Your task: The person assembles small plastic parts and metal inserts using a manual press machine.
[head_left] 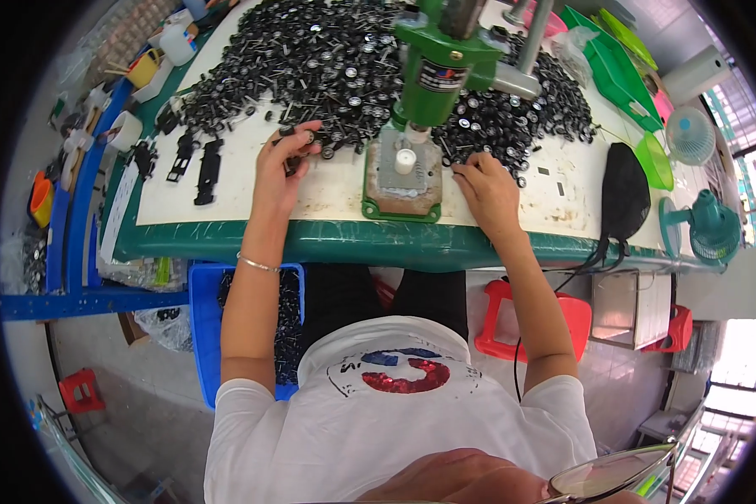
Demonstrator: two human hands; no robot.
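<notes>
My left hand point(284, 172) is curled around a few small black toy wheels point(309, 137) to the left of the press. Beyond and beside it spreads a big heap of black wheels with metal axles point(328, 76). In the middle stands a green hand press point(435, 76), a white round fixture point(406, 160) sitting on its base plate point(380, 202). My right hand point(487, 189) is just right of that base, its thumb and fingers pinched at the edge of the wheels; a small dark thing shows at the fingertips, too small to name.
Black toy chassis pieces point(208, 172) lie at left on the white tabletop point(244, 197), which has a green front edge point(353, 242). A black pouch-like thing point(626, 197), small fan point(714, 231) and green tray point(609, 71) stand right. Below are a blue bin point(206, 336) and red stool point(533, 323).
</notes>
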